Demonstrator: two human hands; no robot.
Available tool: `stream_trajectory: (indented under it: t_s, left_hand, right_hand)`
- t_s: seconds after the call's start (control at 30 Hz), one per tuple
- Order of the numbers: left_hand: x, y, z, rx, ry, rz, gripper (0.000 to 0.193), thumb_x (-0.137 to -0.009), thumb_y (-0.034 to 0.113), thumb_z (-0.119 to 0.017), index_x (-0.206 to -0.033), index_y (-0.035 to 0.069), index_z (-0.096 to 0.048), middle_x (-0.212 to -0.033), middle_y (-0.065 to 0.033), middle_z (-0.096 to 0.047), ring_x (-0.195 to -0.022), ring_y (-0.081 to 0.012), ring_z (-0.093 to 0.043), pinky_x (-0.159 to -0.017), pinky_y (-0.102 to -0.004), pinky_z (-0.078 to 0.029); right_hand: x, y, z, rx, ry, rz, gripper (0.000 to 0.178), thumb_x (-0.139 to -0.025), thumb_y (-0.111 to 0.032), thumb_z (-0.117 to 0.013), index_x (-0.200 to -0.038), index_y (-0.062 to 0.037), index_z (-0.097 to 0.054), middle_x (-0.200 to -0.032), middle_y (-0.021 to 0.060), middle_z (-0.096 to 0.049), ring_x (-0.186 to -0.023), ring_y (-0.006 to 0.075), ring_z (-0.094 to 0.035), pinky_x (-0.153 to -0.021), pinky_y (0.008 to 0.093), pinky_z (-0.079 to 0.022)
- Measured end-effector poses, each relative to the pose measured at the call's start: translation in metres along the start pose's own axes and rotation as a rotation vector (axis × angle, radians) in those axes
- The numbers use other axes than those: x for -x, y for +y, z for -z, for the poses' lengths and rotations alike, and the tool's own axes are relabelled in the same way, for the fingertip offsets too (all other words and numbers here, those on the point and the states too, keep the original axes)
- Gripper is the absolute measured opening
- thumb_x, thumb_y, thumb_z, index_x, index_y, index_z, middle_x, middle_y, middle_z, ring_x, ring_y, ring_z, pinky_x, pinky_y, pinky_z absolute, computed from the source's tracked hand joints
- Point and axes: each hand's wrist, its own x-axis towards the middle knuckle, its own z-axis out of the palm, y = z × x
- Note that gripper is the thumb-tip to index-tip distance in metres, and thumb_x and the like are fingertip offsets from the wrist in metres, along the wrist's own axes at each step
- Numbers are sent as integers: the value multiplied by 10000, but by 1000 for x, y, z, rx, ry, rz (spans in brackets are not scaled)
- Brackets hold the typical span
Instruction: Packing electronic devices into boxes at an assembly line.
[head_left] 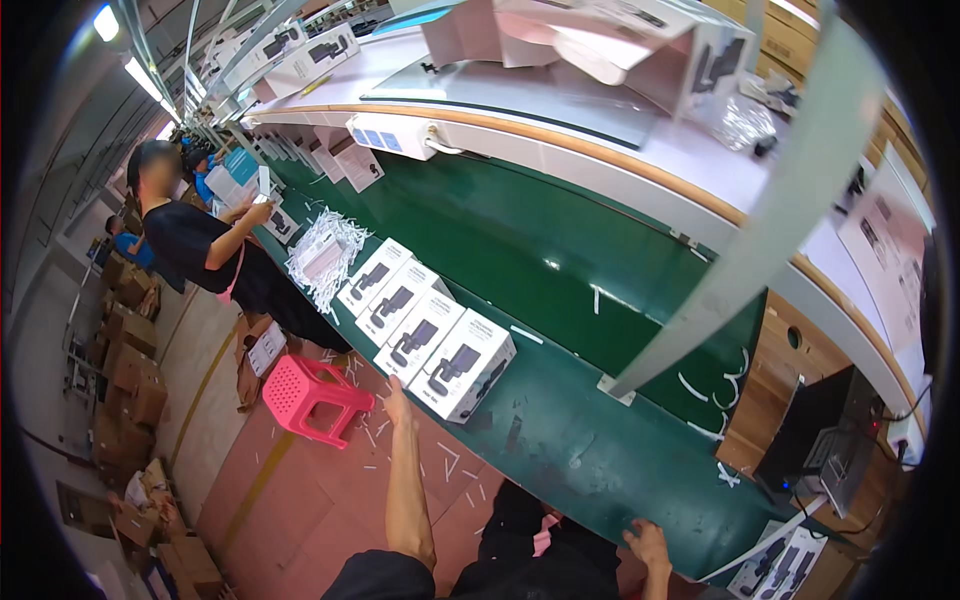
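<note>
Several white cartons with a dark microphone-like device printed on them stand side by side on the green workbench. My left hand reaches to the front edge of the row, its fingers at the lower corner of the nearest cartons. It grasps no carton, and I cannot tell whether it presses on one. Lower right, my right hand rests at the bench's near edge with its fingers apart and nothing in them.
A heap of white paper strips lies beyond the cartons. Further left a person handles a small white item. A pink stool stands on the floor. A slanted metal post and a black device are at right.
</note>
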Motion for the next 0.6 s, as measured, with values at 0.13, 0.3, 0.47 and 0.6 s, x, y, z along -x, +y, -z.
stream_trajectory:
  t_s: [0.13, 0.3, 0.47, 0.6]
  left_hand:
    - [3, 21, -44, 245, 29, 54, 633, -940, 403, -688, -1265, -117, -534, -1228, -166, -628, -1022, -242, -647, -903, -396, -526]
    - [-23, 15, 12, -188, -228, -30, 582, -942, 362, -682, -1242, -117, -540, -1284, -218, -581, -1219, -278, -540, -1037, -404, -421]
    - [-75, 135, 26, -500, -243, -411, 569, -921, 302, -697, -1250, -123, -511, -1229, -275, -559, -1118, -345, -563, -1019, -433, -405]
    - [-202, 193, -62, -641, -280, -661, 572, -928, 362, -694, -1211, -110, -536, -1067, -265, -628, -884, -366, -636, -841, -417, -499]
  right_hand:
    - [-34, -110, -7, -141, -26, 103, 427, -852, -251, -715, -1198, -7, -661, -1146, 195, -701, -1101, 341, -664, -965, 414, -516]
    - [-72, -230, -50, -336, -202, 189, 457, -881, -278, -715, -1220, 17, -634, -1161, 196, -691, -1068, 302, -682, -931, 375, -532]
    - [-98, -362, -91, -514, -90, 139, 622, -886, -391, -732, -1290, 51, -566, -1202, 232, -665, -1130, 306, -655, -960, 371, -517]
    - [-133, -411, -102, -408, -75, -35, 641, -894, -442, -707, -1316, 17, -557, -1214, 215, -663, -1139, 321, -645, -976, 376, -501]
